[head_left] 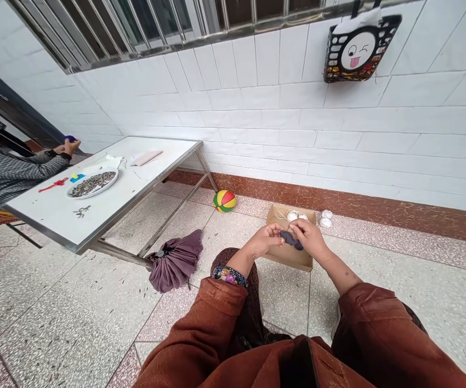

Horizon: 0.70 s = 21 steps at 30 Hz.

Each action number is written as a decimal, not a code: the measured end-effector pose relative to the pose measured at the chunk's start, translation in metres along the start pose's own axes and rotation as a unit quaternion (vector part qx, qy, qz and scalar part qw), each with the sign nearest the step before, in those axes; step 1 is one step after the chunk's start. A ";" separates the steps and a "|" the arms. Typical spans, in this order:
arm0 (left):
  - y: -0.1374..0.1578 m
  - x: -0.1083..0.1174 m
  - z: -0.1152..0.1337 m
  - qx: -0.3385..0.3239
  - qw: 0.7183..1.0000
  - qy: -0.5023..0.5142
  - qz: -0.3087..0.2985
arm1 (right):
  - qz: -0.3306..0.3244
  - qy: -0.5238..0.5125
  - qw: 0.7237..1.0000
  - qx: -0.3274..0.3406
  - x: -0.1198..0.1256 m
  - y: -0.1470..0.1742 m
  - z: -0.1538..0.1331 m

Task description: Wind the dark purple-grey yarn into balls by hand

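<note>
Between my two hands is a small dark grey bundle [290, 239] that looks like soft yarn or knitting; its exact kind is too small to tell. My left hand [268, 240] pinches its left end with thumb and fingers. Closed at the upper right of the bundle, my right hand [308, 236] has its fingertips pressed together on it. Below the hands a shallow cardboard box [289, 261] rests on the floor. White balls of yarn [293, 215] lie at its far side, partly hidden by my hands.
Small white balls [326, 218] sit right of the box. A striped ball [224, 201] and a purple cloth bundle [176, 261] are on the floor. Left, a white table [107, 221] holds a plate of seeds [113, 186]. Beside it sits a person [14, 170]. A basket [361, 51] hangs on the wall.
</note>
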<state>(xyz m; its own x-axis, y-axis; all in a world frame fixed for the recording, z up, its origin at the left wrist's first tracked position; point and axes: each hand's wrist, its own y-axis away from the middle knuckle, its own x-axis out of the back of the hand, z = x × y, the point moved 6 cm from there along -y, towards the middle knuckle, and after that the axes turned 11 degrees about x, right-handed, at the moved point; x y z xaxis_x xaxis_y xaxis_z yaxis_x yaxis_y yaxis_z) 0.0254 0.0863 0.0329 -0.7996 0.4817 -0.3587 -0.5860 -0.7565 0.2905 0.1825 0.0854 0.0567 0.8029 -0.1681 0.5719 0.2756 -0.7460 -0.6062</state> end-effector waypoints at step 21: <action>-0.009 -0.006 -0.007 0.004 0.997 -0.077 0.014 | 0.056 -0.017 0.998 -0.026 0.025 -0.006 -0.011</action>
<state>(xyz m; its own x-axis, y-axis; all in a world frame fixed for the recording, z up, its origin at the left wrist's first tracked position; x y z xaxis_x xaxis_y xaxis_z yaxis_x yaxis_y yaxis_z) 0.0365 0.0874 0.0256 -0.8257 0.5233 -0.2106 -0.5640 -0.7668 0.3064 0.1950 0.0788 0.0809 0.8449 -0.2312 0.4824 0.1557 -0.7565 -0.6352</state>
